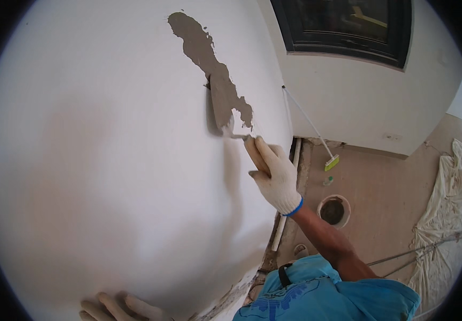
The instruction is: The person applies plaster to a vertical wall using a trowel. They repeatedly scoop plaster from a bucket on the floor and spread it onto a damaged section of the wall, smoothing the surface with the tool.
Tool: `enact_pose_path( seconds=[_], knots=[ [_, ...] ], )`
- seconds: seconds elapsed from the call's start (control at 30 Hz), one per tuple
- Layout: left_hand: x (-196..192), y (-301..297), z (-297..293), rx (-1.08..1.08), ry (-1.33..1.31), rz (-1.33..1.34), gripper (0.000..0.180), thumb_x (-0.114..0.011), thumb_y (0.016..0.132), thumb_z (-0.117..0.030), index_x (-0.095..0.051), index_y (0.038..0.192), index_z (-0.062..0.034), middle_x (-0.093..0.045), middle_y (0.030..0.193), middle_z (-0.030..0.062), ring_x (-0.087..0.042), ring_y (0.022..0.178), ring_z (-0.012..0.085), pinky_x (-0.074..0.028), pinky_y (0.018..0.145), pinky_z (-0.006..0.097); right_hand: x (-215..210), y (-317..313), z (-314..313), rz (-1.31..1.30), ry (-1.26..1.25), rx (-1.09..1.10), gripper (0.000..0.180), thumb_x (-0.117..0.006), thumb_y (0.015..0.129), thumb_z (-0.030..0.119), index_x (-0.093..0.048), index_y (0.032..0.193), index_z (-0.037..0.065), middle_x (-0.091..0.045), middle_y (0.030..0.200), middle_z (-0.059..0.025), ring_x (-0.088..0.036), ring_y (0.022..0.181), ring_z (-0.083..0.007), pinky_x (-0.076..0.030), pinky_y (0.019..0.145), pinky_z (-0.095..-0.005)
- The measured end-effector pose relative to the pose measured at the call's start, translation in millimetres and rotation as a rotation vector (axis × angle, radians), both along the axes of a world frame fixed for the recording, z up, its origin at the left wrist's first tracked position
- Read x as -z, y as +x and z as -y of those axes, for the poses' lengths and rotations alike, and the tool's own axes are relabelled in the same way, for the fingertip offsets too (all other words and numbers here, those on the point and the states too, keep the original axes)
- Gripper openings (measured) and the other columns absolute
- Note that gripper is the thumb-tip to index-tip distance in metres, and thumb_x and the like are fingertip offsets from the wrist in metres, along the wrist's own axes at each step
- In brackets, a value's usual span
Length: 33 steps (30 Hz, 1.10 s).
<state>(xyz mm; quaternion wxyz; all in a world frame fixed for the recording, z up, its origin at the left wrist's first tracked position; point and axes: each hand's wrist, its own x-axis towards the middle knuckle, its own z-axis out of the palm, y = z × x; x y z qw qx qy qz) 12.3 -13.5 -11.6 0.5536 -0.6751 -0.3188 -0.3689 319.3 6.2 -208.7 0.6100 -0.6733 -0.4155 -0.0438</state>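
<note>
My right hand [276, 174], in a cream knit glove with a blue cuff, is closed around the wooden handle of a plastering trowel [257, 155]. The trowel's blade, coated with grey-brown mortar, lies against the white wall [134, 139], tilted along its long edge. A ragged streak of wet mortar [196, 45] runs up and to the left from the blade. At the lower edge, the fingertips of my gloved left hand [121, 307] rest on the wall, spread apart and holding nothing; the rest of that hand is out of the picture.
On the floor to the right stands a bucket of dark mortar [347, 213]. Beyond it are a small bottle [327, 181] and a broom [331, 162] leaning in the corner. A pale pipe [279, 233] follows the wall's base. Crumpled plastic sheeting [439, 235] lies far right, below a dark-framed window [346, 43].
</note>
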Motion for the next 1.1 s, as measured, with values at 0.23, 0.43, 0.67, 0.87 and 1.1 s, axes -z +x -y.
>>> enact_pose_path(
  seconds=[0.23, 0.43, 0.67, 0.87, 1.1],
  knots=[
    [0.8, -5.5, -5.4, 0.068, 0.059, -0.017, 0.023, -0.054, 0.098, -0.022, -0.056, 0.076, -0.0136, -0.040, 0.077, 0.0037, -0.035, 0.069, 0.0217, -0.030, 0.071, 0.041, 1.3, 15.3, -6.1, 0.007, 0.052, 0.067, 0.084, -0.080, 0.075, 0.000, -0.051, 0.153, 0.011, -0.064, 0.119, -0.0169, -0.067, 0.102, -0.0381, -0.055, 0.082, -0.0452],
    [1.7, -1.2, 0.0, -0.023, 0.013, 0.000, 0.029, -0.050, 0.103, -0.030, -0.057, 0.081, -0.0126, -0.041, 0.077, 0.0041, -0.034, 0.069, 0.0220, -0.030, 0.071, 0.042, -13.4, 24.1, -22.4, 0.005, 0.049, 0.082, 0.084, -0.081, 0.075, 0.002, -0.051, 0.153, 0.012, -0.064, 0.119, -0.0162, -0.066, 0.104, -0.0383, -0.055, 0.083, -0.0455],
    [0.8, -3.9, -5.1, 0.026, 0.021, 0.018, 0.031, -0.051, 0.103, -0.031, -0.055, 0.078, -0.0122, -0.039, 0.076, 0.0043, -0.034, 0.070, 0.0231, -0.030, 0.071, 0.043, -0.6, -2.1, -1.7, 0.082, 0.017, -0.001, 0.086, -0.082, 0.073, 0.001, -0.052, 0.152, 0.011, -0.065, 0.121, -0.0174, -0.066, 0.105, -0.0384, -0.056, 0.085, -0.0452],
    [1.1, -1.3, 2.9, -0.017, -0.029, 0.036, 0.015, -0.056, 0.093, -0.019, -0.056, 0.081, -0.0099, -0.041, 0.079, 0.0061, -0.037, 0.073, 0.0247, -0.030, 0.071, 0.044, -24.5, 24.1, -17.1, 0.076, 0.118, 0.094, 0.087, -0.082, 0.074, 0.000, -0.050, 0.154, 0.012, -0.064, 0.121, -0.0165, -0.067, 0.104, -0.0374, -0.056, 0.082, -0.0436],
    [-4.3, 6.1, 7.9, 0.006, -0.048, 0.040, 0.005, -0.058, 0.085, -0.008, -0.055, 0.080, -0.0074, -0.043, 0.079, 0.0084, -0.039, 0.073, 0.0270, -0.030, 0.070, 0.045, -45.2, 30.8, -30.1, 0.098, 0.076, 0.054, 0.084, -0.079, 0.077, 0.000, -0.048, 0.153, 0.015, -0.063, 0.121, -0.0159, -0.065, 0.107, -0.0377, -0.055, 0.083, -0.0456]
  ],
)
